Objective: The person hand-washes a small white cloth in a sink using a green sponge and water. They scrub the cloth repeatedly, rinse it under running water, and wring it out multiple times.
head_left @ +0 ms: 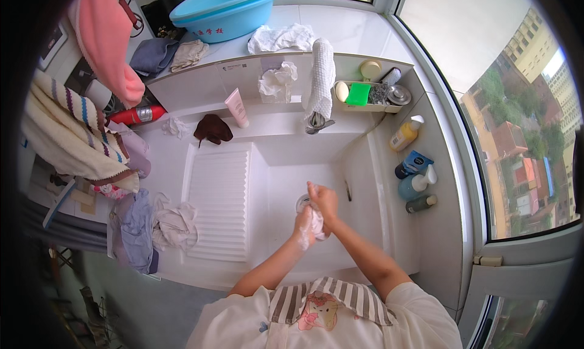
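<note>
Over the basin of a white laundry sink [283, 244], both my hands grip a wet whitish cloth [317, 225] between them. My left hand [303, 223] is at the cloth's left side, with suds on the wrist. My right hand [325, 201] lies just above and to the right, its fingers closed at the cloth's upper end. Part of the drain [302, 201] shows behind the hands. Above the basin stands a faucet [315, 128] wrapped in a white textured cloth [321, 75]. A ribbed washboard [219, 205] is moulded into the sink's left part.
A crumpled pale garment [175, 226] and a blue garment [137, 230] lie left of the washboard. A dark red cloth [213, 129] and a pink tube [237, 108] are at the back ledge. Several bottles, including a yellow pump bottle [406, 133], line the right side. Light blue basins [228, 16] stand behind.
</note>
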Demonstrator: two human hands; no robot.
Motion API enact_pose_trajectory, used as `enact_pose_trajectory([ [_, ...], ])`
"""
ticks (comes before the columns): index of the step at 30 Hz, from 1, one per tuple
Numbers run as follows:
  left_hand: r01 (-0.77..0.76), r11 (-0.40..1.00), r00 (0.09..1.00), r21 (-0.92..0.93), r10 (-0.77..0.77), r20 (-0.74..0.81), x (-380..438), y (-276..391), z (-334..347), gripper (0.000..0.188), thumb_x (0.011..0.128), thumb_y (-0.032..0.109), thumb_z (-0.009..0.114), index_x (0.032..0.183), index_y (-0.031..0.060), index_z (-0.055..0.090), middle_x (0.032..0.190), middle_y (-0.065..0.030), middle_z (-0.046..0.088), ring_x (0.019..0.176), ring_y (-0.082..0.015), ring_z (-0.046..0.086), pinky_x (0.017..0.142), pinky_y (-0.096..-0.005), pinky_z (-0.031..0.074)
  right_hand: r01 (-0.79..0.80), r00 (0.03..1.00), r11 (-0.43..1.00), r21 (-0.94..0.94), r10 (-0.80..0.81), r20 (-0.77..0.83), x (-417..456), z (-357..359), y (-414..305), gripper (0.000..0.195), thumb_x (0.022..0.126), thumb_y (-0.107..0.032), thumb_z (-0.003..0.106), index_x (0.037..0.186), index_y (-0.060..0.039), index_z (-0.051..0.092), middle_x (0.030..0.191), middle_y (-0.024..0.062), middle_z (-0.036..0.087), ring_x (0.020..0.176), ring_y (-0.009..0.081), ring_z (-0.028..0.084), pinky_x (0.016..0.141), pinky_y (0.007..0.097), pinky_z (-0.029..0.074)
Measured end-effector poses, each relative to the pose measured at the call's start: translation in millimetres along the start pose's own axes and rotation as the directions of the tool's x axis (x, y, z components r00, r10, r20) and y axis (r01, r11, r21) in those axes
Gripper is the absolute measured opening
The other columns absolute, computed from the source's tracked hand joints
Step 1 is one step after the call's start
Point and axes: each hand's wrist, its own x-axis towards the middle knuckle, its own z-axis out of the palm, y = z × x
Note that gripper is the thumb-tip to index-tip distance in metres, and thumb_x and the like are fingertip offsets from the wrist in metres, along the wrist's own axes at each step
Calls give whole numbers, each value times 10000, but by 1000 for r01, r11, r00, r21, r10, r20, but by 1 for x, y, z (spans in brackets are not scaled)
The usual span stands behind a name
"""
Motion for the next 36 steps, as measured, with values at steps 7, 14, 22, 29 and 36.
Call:
enact_pose_trajectory([
  [7,97,994,932,-39,-77,353,45,21,-41,239,896,323,424,893,106,525,828,-62,580,765,-186,583,661,-315,486,461,869,870,-173,-483,-111,-20,25,-1,314,819,-294,561,613,-57,576,638,135,584,499,328,526,506,405,426],
  [14,37,993,971,-112,-9,237,59,22,-68,257,901,353,421,918,106,490,787,-46,543,693,-179,560,617,-348,484,676,737,736,-46,-674,47,-47,12,-32,308,791,-247,596,581,-30,532,597,139,535,512,301,532,501,368,434],
  [22,-60,991,940,-124,98,328,62,6,-86,160,861,245,461,849,101,530,735,-39,555,664,-167,546,585,-309,471,541,838,841,34,-542,62,-51,9,-43,305,832,-300,561,689,-32,588,630,169,577,555,333,555,522,392,444],
  [29,-42,997,999,67,41,15,16,17,-20,202,816,280,518,860,83,528,744,-34,539,679,-163,558,555,-313,483,239,971,971,-21,-239,-21,-2,20,16,362,825,-313,552,594,-35,555,616,159,570,533,315,546,516,376,442],
  [36,21,995,998,95,-27,65,16,24,-23,195,847,292,476,852,99,502,738,-16,516,646,-144,529,508,-307,452,139,990,989,-51,-137,46,2,25,36,363,862,-317,504,661,-25,583,636,166,582,556,317,559,526,379,448],
])
